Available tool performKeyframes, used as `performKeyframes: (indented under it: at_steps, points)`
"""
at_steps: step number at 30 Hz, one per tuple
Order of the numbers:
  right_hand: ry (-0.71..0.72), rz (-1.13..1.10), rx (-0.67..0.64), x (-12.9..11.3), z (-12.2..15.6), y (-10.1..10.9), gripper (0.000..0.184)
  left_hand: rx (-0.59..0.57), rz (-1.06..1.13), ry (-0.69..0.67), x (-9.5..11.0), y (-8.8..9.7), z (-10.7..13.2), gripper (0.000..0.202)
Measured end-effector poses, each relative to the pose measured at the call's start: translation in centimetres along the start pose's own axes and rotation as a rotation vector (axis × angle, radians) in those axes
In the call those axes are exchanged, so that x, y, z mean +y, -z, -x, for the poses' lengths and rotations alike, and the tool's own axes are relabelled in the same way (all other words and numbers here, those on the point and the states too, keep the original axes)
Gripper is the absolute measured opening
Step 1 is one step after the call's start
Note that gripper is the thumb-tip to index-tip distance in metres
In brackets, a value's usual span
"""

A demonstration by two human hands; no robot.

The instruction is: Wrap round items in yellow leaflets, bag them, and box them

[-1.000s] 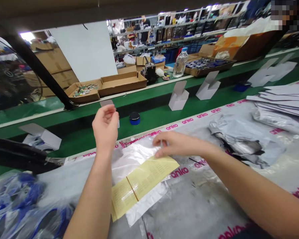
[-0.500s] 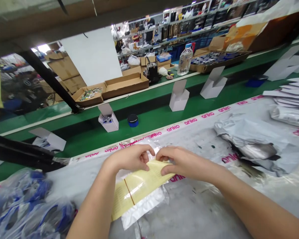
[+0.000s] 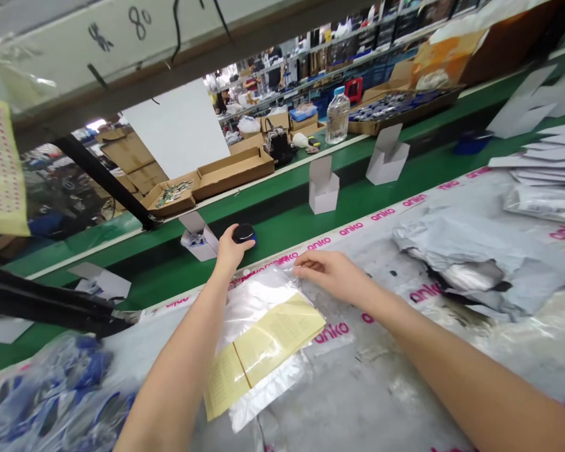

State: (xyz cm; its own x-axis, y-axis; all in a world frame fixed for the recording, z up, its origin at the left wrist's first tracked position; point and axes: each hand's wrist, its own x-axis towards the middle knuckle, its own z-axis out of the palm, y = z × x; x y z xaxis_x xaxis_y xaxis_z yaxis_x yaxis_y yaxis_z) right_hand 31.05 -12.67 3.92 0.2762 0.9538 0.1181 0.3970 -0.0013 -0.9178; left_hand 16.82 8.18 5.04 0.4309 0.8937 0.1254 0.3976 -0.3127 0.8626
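Note:
My left hand (image 3: 233, 247) reaches over the green belt, thumb and fingers closed around a round blue tub with a black top (image 3: 243, 234). On the bench below lies a clear plastic bag (image 3: 258, 295) with a folded yellow printed sheet (image 3: 282, 326) on or in it; I cannot tell which. White wrapping shows under the sheet's lower edge. My right hand (image 3: 322, 269) is at the bag's upper right corner, fingers curled together. Whether the bag's edge is between them is hidden. Left of the tub, an open white box (image 3: 200, 242) holds something in plastic.
Several open white boxes (image 3: 324, 188) stand along the green belt (image 3: 282, 220). Bagged blue items (image 3: 51, 395) lie at lower left. A torn grey bag (image 3: 480, 263) and stacked white cartons (image 3: 546, 157) are at right. A dark post (image 3: 103, 176) and overhead shelf (image 3: 122, 44) frame the left.
My left hand has left the yellow sheet, moved forward and closed around the blue tub. My right hand has shifted up, off the sheet. The view has tilted slightly.

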Motion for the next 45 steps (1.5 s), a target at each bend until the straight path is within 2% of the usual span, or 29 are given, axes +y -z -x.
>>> performKeyframes:
  at_steps: [2,4,8,10,12,14,15,17,19,21,24,26,29,32,34,36,39,45]
  points:
    - [0.01,0.019,-0.019,-0.3,0.3,0.3,0.025,-0.027,0.022,-0.049,0.9,1.0,2.2,0.064]
    - [-0.016,0.09,-0.097,-1.0,0.9,0.7,0.025,-0.045,-0.005,-0.084,1.2,2.0,5.0,0.062]
    - [-0.202,0.302,-0.35,-2.6,2.3,1.1,0.027,-0.077,-0.129,-0.01,-0.6,3.2,10.3,0.062]
    - [-0.252,0.347,-0.424,-3.1,3.0,1.0,0.03,-0.039,-0.158,-0.014,-1.7,3.4,12.5,0.07]
    - [-0.244,0.334,-0.448,-3.4,3.5,0.5,0.026,0.086,-0.187,-0.133,-2.0,3.5,14.5,0.065]
    - [-0.182,0.299,-0.437,-3.7,4.0,0.0,0.016,0.112,-0.183,-0.279,-1.5,3.5,16.4,0.048]
    - [-0.136,0.276,-0.426,-3.8,4.1,-0.2,0.014,0.046,-0.153,-0.318,-1.0,3.4,17.2,0.043]
    - [-0.038,0.213,-0.409,-4.1,4.3,-0.4,0.01,-0.205,-0.06,-0.306,-0.1,3.1,18.4,0.05]
    - [0.021,0.127,-0.404,-4.1,4.2,-0.4,0.007,-0.408,0.043,-0.216,0.4,2.6,19.0,0.054]
    - [0.008,0.046,-0.396,-3.8,3.9,-0.4,0.009,-0.46,0.144,-0.107,0.5,2.1,19.0,0.045]
    - [-0.057,-0.026,-0.371,-3.3,3.7,-0.4,0.015,-0.401,0.272,0.042,0.1,1.8,18.7,0.038]
    - [-0.033,0.001,-0.332,-3.3,3.9,-0.5,0.018,-0.385,0.342,0.106,0.0,1.7,18.5,0.035]
    - [0.027,0.11,-0.279,-3.6,4.2,-0.7,0.022,-0.384,0.433,0.155,-0.2,1.6,18.2,0.035]
    - [-0.023,0.137,-0.283,-3.9,4.4,-0.8,0.021,-0.409,0.536,0.181,0.0,2.0,18.0,0.036]
    - [-0.034,0.129,-0.286,-3.8,4.4,-0.8,0.02,-0.436,0.582,0.196,0.4,2.3,18.0,0.03]
    - [0.005,0.13,-0.274,-3.7,4.4,-0.7,0.02,-0.452,0.563,0.212,0.7,2.6,17.9,0.027]
    - [0.089,0.13,-0.246,-3.7,4.3,-0.7,0.015,-0.454,0.445,0.254,1.2,2.8,17.9,0.034]
    - [0.18,0.202,-0.294,-3.8,4.1,-0.9,0.018,-0.447,0.357,0.323,1.1,2.6,17.8,0.027]
